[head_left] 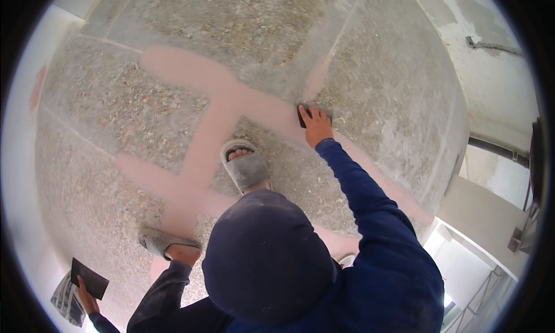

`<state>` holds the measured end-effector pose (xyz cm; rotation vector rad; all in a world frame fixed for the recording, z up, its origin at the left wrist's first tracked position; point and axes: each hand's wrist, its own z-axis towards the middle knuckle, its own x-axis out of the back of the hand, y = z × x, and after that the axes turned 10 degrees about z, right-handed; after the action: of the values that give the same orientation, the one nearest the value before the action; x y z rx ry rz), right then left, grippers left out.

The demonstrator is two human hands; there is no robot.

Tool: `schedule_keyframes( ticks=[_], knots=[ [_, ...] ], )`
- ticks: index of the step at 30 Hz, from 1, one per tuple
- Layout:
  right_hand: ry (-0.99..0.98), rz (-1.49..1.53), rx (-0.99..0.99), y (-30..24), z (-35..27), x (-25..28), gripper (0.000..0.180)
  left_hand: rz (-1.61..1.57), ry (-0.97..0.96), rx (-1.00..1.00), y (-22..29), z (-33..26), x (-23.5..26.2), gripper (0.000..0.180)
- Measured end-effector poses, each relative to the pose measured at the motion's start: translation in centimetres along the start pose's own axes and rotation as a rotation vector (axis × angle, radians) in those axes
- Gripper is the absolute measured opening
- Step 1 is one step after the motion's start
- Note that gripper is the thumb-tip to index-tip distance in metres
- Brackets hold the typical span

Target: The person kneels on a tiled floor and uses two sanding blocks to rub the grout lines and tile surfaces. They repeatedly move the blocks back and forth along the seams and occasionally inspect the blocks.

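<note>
Dark, flat, roughly rectangular hand tool [301, 116] lies along the edge of a smooth pink band [266, 106] on the speckled grey floor [399, 113], held from above by the right hand [318, 128], its fingers slightly spread. Well apart at lower left, the left hand [88, 298] grips a dark, flat, four-cornered plate [91, 278] beside a light-grey object [62, 298] whose dark marks are too blurred to tell as writing.

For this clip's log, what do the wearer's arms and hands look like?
The right hand and left hand look ungloved. A plain, creased navy-blue right sleeve reaches the wrist; the left sleeve, mostly out of frame, looks dark blue too.
</note>
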<state>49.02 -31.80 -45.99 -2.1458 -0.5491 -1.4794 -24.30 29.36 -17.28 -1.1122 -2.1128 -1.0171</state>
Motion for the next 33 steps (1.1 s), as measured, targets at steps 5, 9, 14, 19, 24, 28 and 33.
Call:
schedule_keyframes(
  ticks=[5, 9, 14, 19, 24, 28, 33],
  knots=[
    [0.098, 0.09, -0.117, 2.3, 2.4, 1.5, 0.066, -0.001, -0.009, 0.009, -0.8, -0.8, 1.1, 0.081],
    [0.081, 0.074, -0.084, 2.6, 4.5, 0.8, 0.067, -0.026, -0.002, 0.024, -1.6, -0.4, 1.5, 0.082],
    [0.05, 0.065, -0.07, 0.3, 2.7, -1.1, 0.072, -0.039, -0.036, 0.035, -1.7, -0.1, 1.3, 0.081],
    [0.021, 0.069, -0.002, -0.3, -0.5, -1.1, 0.074, -0.037, -0.088, 0.023, -0.9, 0.3, 1.1, 0.077],
    [0.095, 0.068, -0.077, 2.2, 2.5, 1.0, 0.07, -0.038, -0.029, -0.003, -0.8, -0.2, 1.0, 0.076],
    [0.087, 0.024, -0.178, 2.6, 5.2, 1.2, 0.071, -0.055, -0.015, 0.02, -0.7, -1.0, 0.6, 0.076],
    [0.03, 0.042, -0.106, 0.9, 4.1, -0.5, 0.076, -0.035, 0.002, 0.029, -0.1, -1.3, 0.5, 0.076]
  ],
)
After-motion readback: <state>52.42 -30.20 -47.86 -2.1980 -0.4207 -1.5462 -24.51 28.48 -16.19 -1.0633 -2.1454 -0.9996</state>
